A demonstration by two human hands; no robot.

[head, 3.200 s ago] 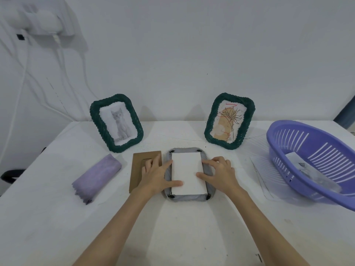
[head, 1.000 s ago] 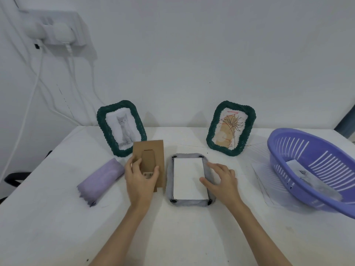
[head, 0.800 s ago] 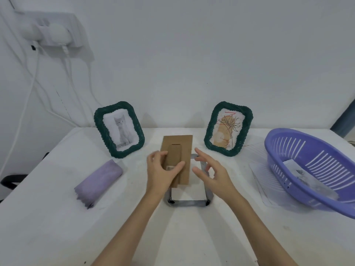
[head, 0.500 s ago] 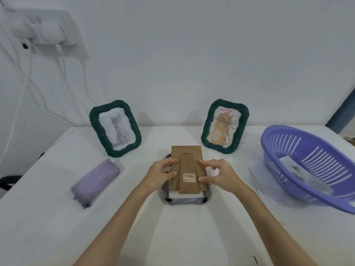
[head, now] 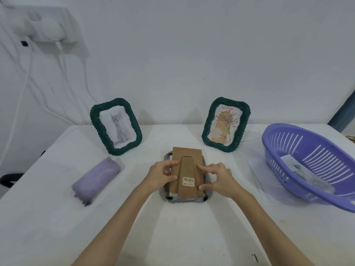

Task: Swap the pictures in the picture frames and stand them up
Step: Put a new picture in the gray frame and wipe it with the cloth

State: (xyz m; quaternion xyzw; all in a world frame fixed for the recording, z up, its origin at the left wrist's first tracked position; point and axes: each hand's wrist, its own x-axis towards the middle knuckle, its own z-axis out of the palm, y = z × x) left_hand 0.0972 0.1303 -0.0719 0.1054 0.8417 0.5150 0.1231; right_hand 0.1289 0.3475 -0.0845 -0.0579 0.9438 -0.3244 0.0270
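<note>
Holding the brown cardboard backing board (head: 187, 170) by its two long edges, we have it lying over the grey frame (head: 209, 191) that rests face down on the white table (head: 172, 233) directly in front of us. Our left hand (head: 160, 177) pinches the board's left edge, thumb on top near the middle and fingers curled at the upper part of that edge; our right hand (head: 218, 178) pinches the right edge the same way, thumb low by the corner and forefinger higher up. The board's fold-out stand (head: 188, 175) faces up, with a small barcode sticker (head: 188, 181) near its lower end. A strip of white picture paper (head: 172, 194) shows under the board's near edge, and the frame's dark corner clips (head: 169, 197) peek out at the near corners. We cannot tell whether the board is fully seated in the frame or merely resting on it. Two dark green woven frames stand upright at the back by the wall: the cat picture frame (head: 116, 126) to the left and the plant drawing frame (head: 226, 124) to the right, well apart from each other. A rolled lilac cloth (head: 96, 178) lies to the left of our hands. To the right sits a purple slotted basket (head: 311, 162) with a plastic-wrapped sheet (head: 303, 172) inside, and a clear plastic sleeve (head: 257, 175) lies flat beside it
</note>
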